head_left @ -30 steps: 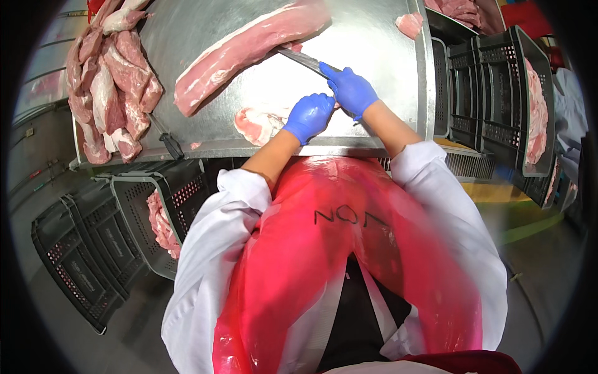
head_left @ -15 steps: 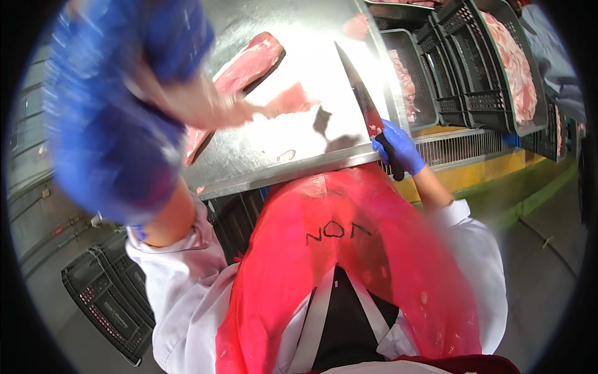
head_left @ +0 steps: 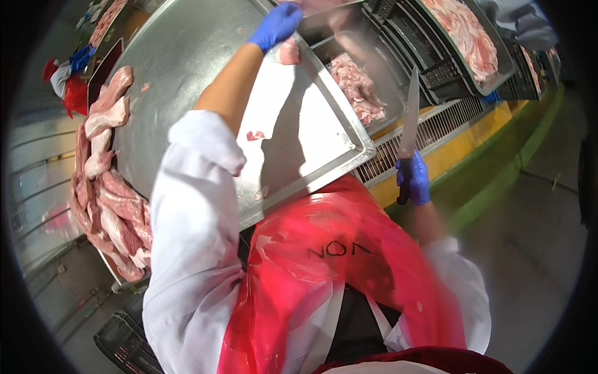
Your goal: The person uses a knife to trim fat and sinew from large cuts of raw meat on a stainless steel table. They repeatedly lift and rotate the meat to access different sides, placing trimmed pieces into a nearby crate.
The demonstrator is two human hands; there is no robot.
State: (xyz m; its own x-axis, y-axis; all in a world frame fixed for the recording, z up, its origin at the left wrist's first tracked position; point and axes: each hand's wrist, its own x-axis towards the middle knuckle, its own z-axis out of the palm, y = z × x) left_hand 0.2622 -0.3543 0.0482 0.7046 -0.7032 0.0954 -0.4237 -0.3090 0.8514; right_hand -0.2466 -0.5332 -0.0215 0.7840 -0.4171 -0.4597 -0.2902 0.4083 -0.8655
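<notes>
My left hand [head_left: 274,28], blue-gloved, reaches to the top edge of the steel worktop [head_left: 162,131], fingers loosely bent and apart, above a small meat piece [head_left: 288,53]. A blurred pink piece [head_left: 342,28] hangs over the containers just right of it, apparently loose. My right hand [head_left: 416,177] grips a black-handled knife [head_left: 409,118], blade pointing away from me, beside the worktop's right corner. Long cuts of pork [head_left: 109,212] lie piled along the worktop's left side. A small scrap [head_left: 255,135] lies mid-worktop. A bin of pork trimmings [head_left: 358,90] stands beside the worktop.
Black crates [head_left: 430,75] and a tray of meat [head_left: 467,37] stand at upper right, above a metal grating [head_left: 448,118] and yellow step [head_left: 439,162]. A co-worker [head_left: 68,87] in red cap and apron works at upper left; another's pale sleeve [head_left: 520,19] shows at upper right.
My left hand moved up to the far edge, with a blurred pink piece now right of it. My right hand moved right with the knife. The long loin is no longer visible mid-worktop. The view turned.
</notes>
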